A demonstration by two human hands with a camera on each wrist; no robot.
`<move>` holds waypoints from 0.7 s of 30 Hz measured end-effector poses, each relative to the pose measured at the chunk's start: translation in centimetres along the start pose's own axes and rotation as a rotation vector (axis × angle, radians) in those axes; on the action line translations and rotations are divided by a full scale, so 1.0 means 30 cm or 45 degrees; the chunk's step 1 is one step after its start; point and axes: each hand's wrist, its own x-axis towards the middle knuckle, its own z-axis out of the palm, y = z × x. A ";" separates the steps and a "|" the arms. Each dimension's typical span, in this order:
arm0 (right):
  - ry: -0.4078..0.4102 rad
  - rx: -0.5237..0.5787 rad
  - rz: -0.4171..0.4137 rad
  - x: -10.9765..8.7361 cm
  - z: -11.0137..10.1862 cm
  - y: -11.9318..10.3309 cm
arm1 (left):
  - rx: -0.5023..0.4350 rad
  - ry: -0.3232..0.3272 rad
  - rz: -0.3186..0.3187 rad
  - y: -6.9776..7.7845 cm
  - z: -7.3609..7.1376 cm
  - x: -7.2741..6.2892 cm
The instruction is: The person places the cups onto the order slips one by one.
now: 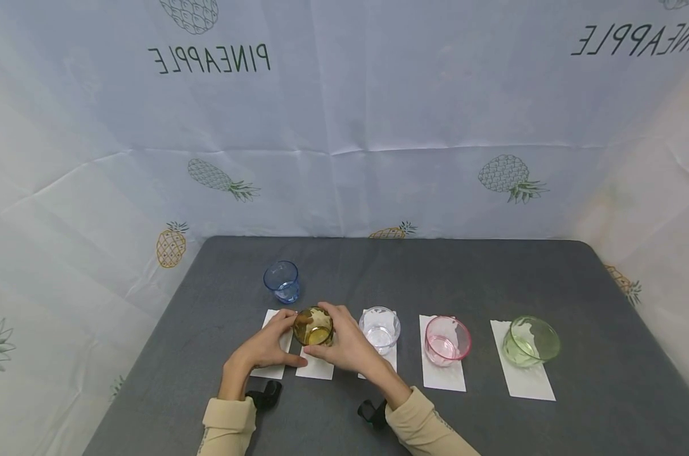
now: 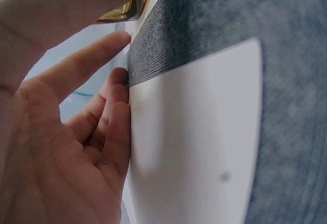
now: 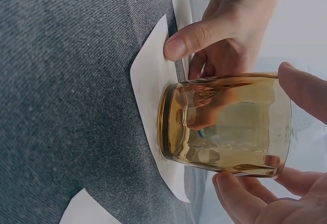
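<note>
An amber glass tumbler [image 1: 313, 329] stands upright on a white paper strip [image 1: 315, 370], and its base meets the paper in the right wrist view. My right hand [image 1: 347, 343] grips it near the rim, thumb on one side and fingers on the other. Left of the tumbler is my left hand [image 1: 269, 346], its thumb stretched out and its fingers loosely bent. That hand lies over a neighbouring white paper strip [image 2: 189, 132] and holds nothing. Whether its forefinger touches the tumbler I cannot tell.
A blue glass [image 1: 282, 282] stands behind the left hand, off the papers. Rightward stand a clear glass [image 1: 380, 330], a pink-rimmed glass [image 1: 447, 342] and a green glass [image 1: 530, 342], each on a white strip. A patterned cloth [image 1: 344, 126] hangs behind the grey table [image 1: 424, 272].
</note>
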 end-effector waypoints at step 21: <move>0.094 0.035 -0.092 0.000 0.001 -0.019 | 0.096 -0.019 0.088 0.018 -0.012 -0.003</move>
